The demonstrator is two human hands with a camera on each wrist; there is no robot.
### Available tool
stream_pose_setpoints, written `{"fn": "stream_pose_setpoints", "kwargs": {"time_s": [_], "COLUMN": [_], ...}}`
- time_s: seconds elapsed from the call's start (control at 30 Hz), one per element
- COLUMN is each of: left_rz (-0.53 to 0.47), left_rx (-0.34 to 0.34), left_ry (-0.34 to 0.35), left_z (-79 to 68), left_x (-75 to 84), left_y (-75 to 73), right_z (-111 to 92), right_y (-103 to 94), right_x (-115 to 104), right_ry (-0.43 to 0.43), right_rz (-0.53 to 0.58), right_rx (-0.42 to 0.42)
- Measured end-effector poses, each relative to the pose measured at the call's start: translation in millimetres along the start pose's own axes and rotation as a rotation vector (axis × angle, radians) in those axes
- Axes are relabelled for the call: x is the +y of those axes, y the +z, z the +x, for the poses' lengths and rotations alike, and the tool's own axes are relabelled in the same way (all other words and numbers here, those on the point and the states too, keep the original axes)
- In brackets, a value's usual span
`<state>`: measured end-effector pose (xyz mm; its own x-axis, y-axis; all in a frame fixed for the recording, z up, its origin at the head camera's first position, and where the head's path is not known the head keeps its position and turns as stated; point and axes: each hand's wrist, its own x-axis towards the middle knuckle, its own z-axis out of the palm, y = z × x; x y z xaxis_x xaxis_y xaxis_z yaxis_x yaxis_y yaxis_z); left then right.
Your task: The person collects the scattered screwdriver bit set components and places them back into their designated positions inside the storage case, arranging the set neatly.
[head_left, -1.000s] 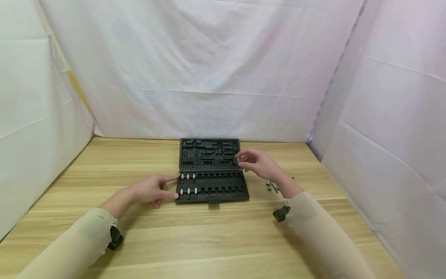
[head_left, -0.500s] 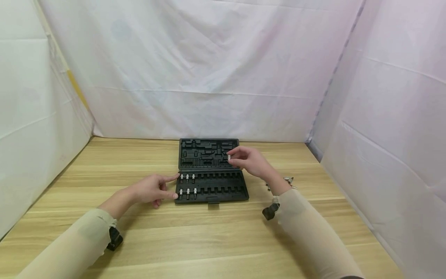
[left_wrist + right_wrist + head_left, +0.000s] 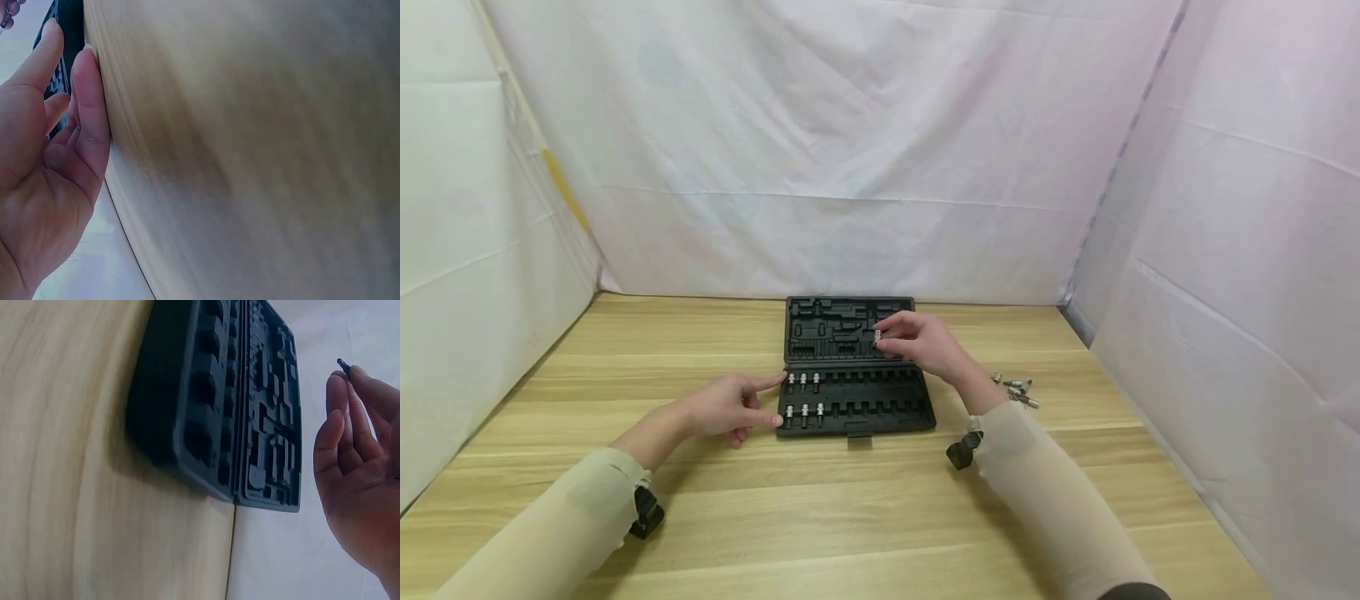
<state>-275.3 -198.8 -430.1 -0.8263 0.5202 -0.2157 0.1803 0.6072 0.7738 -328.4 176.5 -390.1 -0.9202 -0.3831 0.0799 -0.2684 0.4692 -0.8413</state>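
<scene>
Head view, item one: right hand (image 3: pixel 925 343), thumb and fingertips pinching one small silver bit socket (image 3: pixel 877 336). Right wrist view: its dark tip juts past the fingertips, hand and piece raised clear of the case.

Item two: black plastic case (image 3: pixel 880 392), laid flat on the table, hinged lid (image 3: pixel 816 330) folded back behind the tray; in the head view the held piece shows against the lid.

Item three: left hand (image 3: pixel 727 406), holding no loose piece; extended index finger and thumb touch the case's left edge, remaining fingers bent beneath.

Item four: six seated bit sockets (image 3: pixel 805 413), silver ends away from the person, three in each row at the tray's left; slots to their right unfilled.

Item five: loose bit sockets (image 3: pixel 1018 390), one small heap right of the case, exact count unclear.

Setting: wood-grain table (image 3: pixel 865 508); white sheeting (image 3: pixel 850 125) behind and at both sides; pale sleeves (image 3: pixel 1045 492) on both arms.
</scene>
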Motion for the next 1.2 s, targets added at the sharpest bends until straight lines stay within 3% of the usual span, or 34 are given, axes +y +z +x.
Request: {"fn": "stream_pose_setpoints", "kwargs": {"time_s": [0.33, 0.67, 1.2], "left_rz": [-0.015, -0.018, -0.017], "left_rx": [-0.003, 0.003, -0.004], "left_ry": [0.007, -0.008, -0.011], "left_z": [-1.0, -1.1, -2.3], "left_x": [1.4, 0.8, 3.4], "left_y": [-0.2, 0.1, -1.7], "right_z": [11.5, 24.4, 35.7], "right_y": [21.2, 44.0, 72.6], "right_x": [1.6, 2.3, -3.4], "right_ry": [-0.011, -0.015, 0.022], "right_rz": [-0.037, -0.044, -0.154], "right_rx": [-0.007, -0.073, -0.147]}}
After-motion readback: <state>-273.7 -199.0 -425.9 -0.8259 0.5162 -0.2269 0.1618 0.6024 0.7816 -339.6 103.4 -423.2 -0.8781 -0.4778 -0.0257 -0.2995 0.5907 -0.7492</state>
